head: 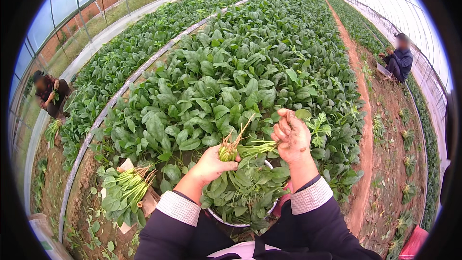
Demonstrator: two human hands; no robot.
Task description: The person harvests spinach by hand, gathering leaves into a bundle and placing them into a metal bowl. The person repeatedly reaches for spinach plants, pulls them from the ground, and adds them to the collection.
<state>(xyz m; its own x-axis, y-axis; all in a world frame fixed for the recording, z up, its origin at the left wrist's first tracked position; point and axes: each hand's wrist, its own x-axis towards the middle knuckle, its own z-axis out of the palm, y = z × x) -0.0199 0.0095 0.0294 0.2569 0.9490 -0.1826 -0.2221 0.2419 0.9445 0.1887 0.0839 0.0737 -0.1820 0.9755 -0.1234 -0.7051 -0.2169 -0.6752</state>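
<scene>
My left hand (213,164) is closed round a bunch of spinach (229,151), its reddish roots pointing up. To the right, my right hand (291,135) has curled, soiled fingers at the stem ends of a few green stalks (263,147); the fingertips hide how they are gripped. Beneath both hands, a round white-rimmed basin (231,224) between my legs is heaped with loose spinach leaves (245,195). On the ground to the left, a pile of spinach with roots (126,191) lies on brown paper or card (148,204).
A dense spinach bed (231,79) stretches ahead, with a pale hose (97,119) along its left side. One co-worker (52,92) crouches far left holding greens, another (399,57) sits at right. Spinach bunches (409,164) lie along the right soil strip, near a pink bag (415,243).
</scene>
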